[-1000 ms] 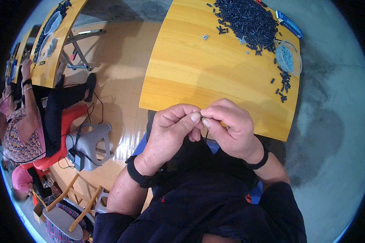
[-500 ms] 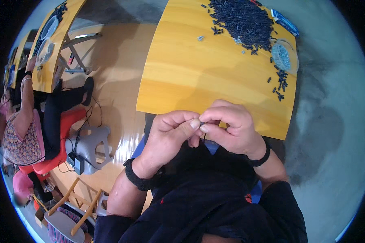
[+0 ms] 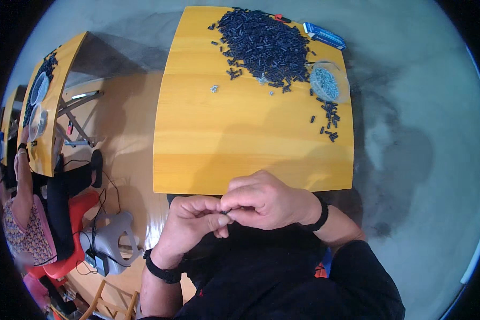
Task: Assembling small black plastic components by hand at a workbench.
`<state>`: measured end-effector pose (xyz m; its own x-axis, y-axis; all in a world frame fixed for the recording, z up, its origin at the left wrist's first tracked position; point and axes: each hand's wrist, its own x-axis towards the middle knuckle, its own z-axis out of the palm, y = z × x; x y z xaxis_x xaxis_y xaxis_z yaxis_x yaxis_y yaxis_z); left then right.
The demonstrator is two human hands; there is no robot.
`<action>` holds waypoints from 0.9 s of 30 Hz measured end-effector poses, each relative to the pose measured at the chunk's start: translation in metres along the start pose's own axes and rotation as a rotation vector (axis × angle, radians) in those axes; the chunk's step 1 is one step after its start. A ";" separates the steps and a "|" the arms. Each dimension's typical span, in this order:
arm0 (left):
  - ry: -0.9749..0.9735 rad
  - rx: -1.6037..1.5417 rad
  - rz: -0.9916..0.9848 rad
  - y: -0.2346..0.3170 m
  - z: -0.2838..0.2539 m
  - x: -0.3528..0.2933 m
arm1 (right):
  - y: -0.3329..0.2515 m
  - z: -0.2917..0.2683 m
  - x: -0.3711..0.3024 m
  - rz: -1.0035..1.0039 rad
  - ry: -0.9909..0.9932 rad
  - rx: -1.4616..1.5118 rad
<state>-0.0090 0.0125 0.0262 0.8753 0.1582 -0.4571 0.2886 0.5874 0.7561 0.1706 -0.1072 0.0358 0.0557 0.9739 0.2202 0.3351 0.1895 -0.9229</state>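
item: small dark part (image 3: 225, 212), pinched between the fingertips of left hand (image 3: 189, 226) and right hand (image 3: 266, 201), just below the near edge of the yellow table (image 3: 240, 138). step, as judged: fitting or joining the piece by fingertip. next move likely calls for fine alignment. stock: heap of black parts (image 3: 264, 45), clear round dish (image 3: 328, 81), far side.
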 end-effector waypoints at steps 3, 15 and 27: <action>-0.045 0.003 -0.019 0.000 0.001 0.000 | -0.001 -0.006 -0.002 0.067 -0.156 0.120; 0.077 0.091 0.099 -0.015 0.002 0.005 | 0.143 -0.147 0.006 0.337 0.414 -0.882; 0.145 0.141 0.070 -0.015 0.004 0.006 | 0.169 -0.153 -0.012 0.468 0.464 -0.881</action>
<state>-0.0068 0.0010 0.0138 0.8329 0.3138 -0.4559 0.2894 0.4552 0.8421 0.3704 -0.1057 -0.0746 0.6385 0.7495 0.1746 0.7321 -0.5216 -0.4380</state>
